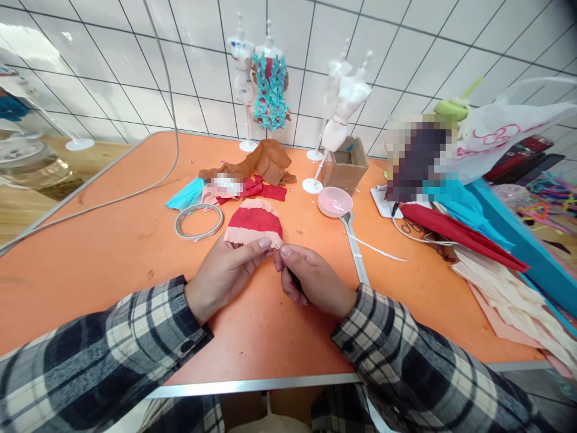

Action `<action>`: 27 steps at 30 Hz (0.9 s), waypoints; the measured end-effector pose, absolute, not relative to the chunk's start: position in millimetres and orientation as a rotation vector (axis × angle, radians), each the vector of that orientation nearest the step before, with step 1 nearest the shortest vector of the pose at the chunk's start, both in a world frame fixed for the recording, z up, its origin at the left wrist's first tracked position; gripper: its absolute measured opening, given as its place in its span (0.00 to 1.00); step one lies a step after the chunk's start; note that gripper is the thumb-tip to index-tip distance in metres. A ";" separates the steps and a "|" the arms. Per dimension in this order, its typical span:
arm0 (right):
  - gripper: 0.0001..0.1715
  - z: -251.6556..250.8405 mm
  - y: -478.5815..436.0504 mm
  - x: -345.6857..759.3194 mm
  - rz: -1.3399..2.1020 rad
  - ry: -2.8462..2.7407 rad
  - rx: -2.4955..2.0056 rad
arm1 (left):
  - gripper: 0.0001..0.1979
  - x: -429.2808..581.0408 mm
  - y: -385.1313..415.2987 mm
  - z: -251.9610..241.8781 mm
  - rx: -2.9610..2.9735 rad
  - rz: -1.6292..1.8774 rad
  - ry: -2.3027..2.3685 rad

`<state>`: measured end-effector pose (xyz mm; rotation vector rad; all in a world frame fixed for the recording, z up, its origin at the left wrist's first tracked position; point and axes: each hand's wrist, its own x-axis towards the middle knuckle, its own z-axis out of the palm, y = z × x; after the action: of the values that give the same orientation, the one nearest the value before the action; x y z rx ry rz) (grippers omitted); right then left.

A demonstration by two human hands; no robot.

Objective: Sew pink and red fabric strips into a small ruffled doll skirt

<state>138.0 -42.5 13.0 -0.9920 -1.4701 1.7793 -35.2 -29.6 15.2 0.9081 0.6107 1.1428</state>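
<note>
Head view: red-banded piece widest crosswise, rounded edge away.

Left hand pinching striped piece — right hand gripping tool (orange table beneath).

- A cable is crossing the desk's left side.
- Mannequins are standing before the tiled wall.
- A box is sitting near the wall.
- A bag is bulging at the right.

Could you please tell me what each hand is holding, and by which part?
The left hand holds the pink-and-red piece by its lower edge; the right hand grips a dark tool by its handle.
</note>
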 end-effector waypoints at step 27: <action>0.23 13.8 -43.7 137.9 1.835 -1.452 -0.953 | 0.11 -33.6 -29.1 16.0 0.793 1.238 0.738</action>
<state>137.9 -43.7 13.8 -0.9531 -1.4520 1.8349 -33.6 -29.1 16.0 0.7930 0.7382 1.2384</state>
